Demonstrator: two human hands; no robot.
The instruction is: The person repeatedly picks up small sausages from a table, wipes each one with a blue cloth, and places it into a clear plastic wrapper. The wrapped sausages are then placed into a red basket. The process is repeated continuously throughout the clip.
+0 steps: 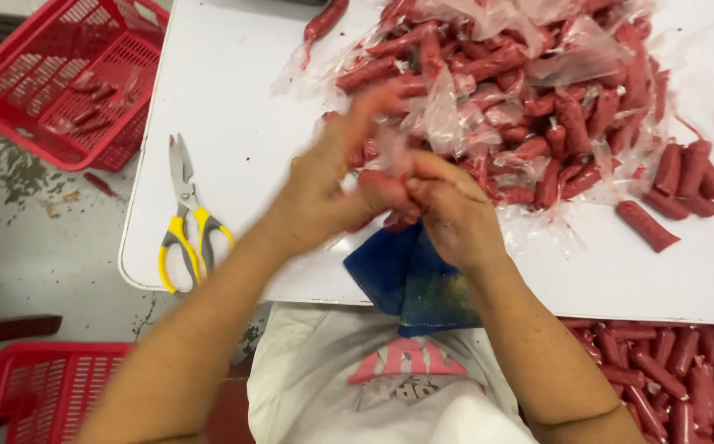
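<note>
A small food-packing workshop, working by hand.

Red sausage sticks in clear plastic sleeves (529, 99) are lying heaped on a plain white table (233, 99), red plastic crates (69, 74) are standing on a stained concrete floor (28, 247), more sausages (677, 370) are filling a bin below, and yellow-handled scissors (186, 218) are lying ready.

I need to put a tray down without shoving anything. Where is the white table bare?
Bare white tabletop lies between the yellow-handled scissors and the heap of red sausages in clear wrap. A narrower strip runs along the near right edge. The middle and far right are crowded.
</note>
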